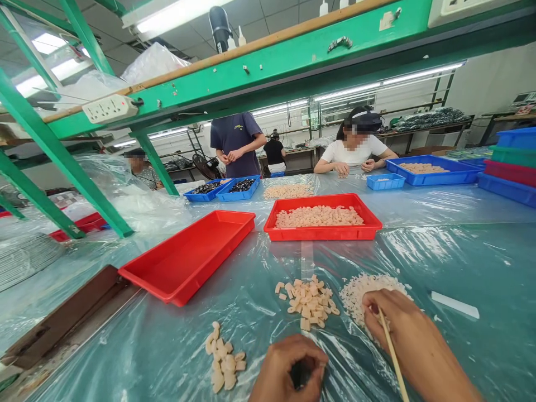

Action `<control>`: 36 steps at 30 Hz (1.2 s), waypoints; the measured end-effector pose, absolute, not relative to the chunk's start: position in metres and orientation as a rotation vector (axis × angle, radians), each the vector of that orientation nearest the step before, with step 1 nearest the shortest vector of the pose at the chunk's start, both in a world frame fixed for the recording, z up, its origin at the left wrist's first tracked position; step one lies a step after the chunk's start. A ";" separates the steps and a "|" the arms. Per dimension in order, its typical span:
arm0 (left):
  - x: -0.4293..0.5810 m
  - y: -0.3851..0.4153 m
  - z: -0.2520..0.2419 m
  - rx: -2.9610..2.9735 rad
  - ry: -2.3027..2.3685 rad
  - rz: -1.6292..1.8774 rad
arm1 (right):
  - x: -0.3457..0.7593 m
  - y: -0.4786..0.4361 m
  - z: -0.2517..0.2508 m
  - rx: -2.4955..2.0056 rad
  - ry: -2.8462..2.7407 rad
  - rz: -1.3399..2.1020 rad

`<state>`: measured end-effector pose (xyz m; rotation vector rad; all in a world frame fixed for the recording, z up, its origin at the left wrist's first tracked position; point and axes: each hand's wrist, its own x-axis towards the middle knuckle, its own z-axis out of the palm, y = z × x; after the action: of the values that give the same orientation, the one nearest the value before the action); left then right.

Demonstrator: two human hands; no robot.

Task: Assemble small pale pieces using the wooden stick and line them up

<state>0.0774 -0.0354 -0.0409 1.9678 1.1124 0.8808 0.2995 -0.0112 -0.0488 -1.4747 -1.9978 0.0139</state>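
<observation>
- Red plastic tray [188, 258] sits at a slant on the clear plastic sheet [154, 340].
- Small tan pieces [226, 360] lie in a loose heap beside the left hand. They look light and hard, so pinch them by their sides.
- Left hand [281, 362]: thumb and finger curl into a ring, tips close. I cannot tell if they pinch anything.
- Bigger tan heap [312, 304] lies just past that hand. Behind it, a second red tray [322, 233] holds more.
- White flakes [355, 293] lie under the right fingers. They look very light and may scatter.
- Right hand [404, 321] grips a thin wooden stick [392, 353]. It looks light and stiff but might snap; hold its middle.
- White strip [455, 305] lies flat, far right.
</observation>
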 end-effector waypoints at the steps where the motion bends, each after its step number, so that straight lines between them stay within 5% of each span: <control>1: 0.079 -0.035 -0.042 2.074 1.076 0.824 | 0.305 -0.008 -0.050 -1.523 -1.961 -0.091; 5: 0.081 -0.032 -0.045 2.283 1.034 0.665 | 0.310 -0.004 -0.049 -1.544 -1.793 -0.116; 13: 0.075 -0.034 -0.053 2.205 1.217 0.607 | 0.275 -0.031 -0.043 -1.250 -1.787 0.707; 24: 0.085 -0.035 -0.054 2.277 1.266 0.606 | 0.251 -0.033 -0.076 -1.156 -2.031 0.533; 36: 0.088 -0.036 -0.061 2.320 1.306 0.651 | 0.246 -0.041 -0.059 -1.068 -2.200 0.238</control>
<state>0.0877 -0.0364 -0.0610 2.3198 1.3060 0.6511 0.2461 -0.0407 -0.0592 -1.0685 -2.2000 0.2377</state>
